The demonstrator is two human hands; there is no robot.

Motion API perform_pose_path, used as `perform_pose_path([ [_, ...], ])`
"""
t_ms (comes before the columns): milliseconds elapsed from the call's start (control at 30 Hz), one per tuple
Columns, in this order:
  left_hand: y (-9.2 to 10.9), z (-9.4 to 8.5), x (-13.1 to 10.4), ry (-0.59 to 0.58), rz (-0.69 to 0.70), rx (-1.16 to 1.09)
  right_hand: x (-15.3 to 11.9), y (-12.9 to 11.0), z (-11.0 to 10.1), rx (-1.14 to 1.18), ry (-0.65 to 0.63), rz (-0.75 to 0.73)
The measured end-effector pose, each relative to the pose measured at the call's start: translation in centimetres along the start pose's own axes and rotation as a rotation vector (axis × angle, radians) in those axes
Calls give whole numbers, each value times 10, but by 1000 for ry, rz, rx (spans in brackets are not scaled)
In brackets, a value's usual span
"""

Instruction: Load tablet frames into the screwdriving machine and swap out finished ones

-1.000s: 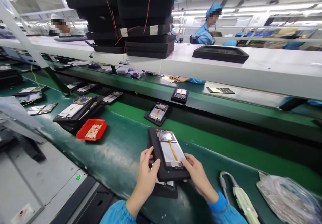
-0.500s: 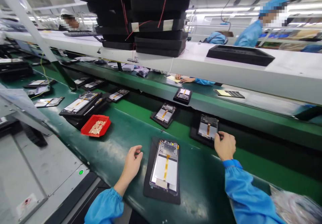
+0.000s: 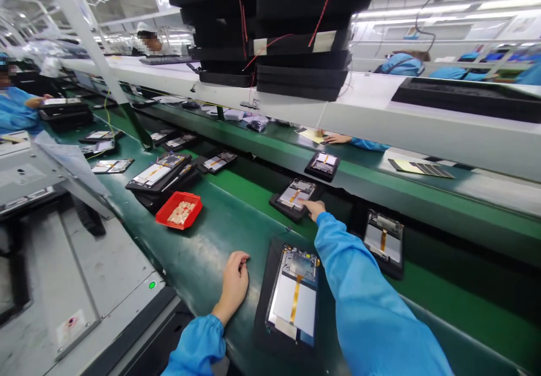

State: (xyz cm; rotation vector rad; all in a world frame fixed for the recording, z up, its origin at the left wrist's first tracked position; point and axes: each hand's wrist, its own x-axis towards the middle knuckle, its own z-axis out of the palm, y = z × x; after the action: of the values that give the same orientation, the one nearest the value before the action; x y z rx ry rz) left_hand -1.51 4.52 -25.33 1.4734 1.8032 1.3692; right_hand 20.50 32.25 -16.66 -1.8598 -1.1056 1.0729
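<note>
An opened tablet point(image 3: 295, 297) with a circuit board, pale battery panels and an orange ribbon strip lies on a black pad in front of me. To its left, my left hand point(image 3: 235, 283) rests near the green bench, fingers loosely curled and apart from the tablet; nothing shows in them. My right hand point(image 3: 315, 209) reaches across to a second opened tablet point(image 3: 296, 193) on the belt. Its index finger is stretched onto that tablet's right side, while the thumb and other fingers are mostly hidden. A third opened tablet point(image 3: 384, 239) lies right of my sleeve.
A red bin point(image 3: 179, 210) of small pale pieces stands on the bench, beside stacked opened tablets point(image 3: 154, 174). Another tablet point(image 3: 324, 163) lies farther back. Black trays point(image 3: 300, 80) are piled on the white shelf point(image 3: 363, 102). Across the line is a co-worker's hand point(image 3: 337, 138).
My right hand has left the right-hand tablet and moved left to the middle one on the belt. My left hand stays beside the near tablet. The view has shifted left.
</note>
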Motion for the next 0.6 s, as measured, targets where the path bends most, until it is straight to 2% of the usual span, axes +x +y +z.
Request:
perform_pose_path([
  [67,-1,1,2,-2,-23,-27,-6,-10,2,124,-15,14],
  [133,-1,0,6,-15,-121,-135,-18,-22,-2,230,-33,-10],
  [233,8,-7,18,-42,-302,-357,-52,-33,-21,359,-134,-59],
  [300,24,-17,29,-97,-407,-591,-85,-31,-40,408,-242,-74],
  [433,61,-36,40,-307,-590,-1220,-156,-6,-74,454,-439,-39],
  [500,71,-41,38,-377,-633,-1368,-187,12,-86,456,-522,13],
  [600,69,-46,29,-388,-643,-1470,-222,39,-96,434,-599,93],
])
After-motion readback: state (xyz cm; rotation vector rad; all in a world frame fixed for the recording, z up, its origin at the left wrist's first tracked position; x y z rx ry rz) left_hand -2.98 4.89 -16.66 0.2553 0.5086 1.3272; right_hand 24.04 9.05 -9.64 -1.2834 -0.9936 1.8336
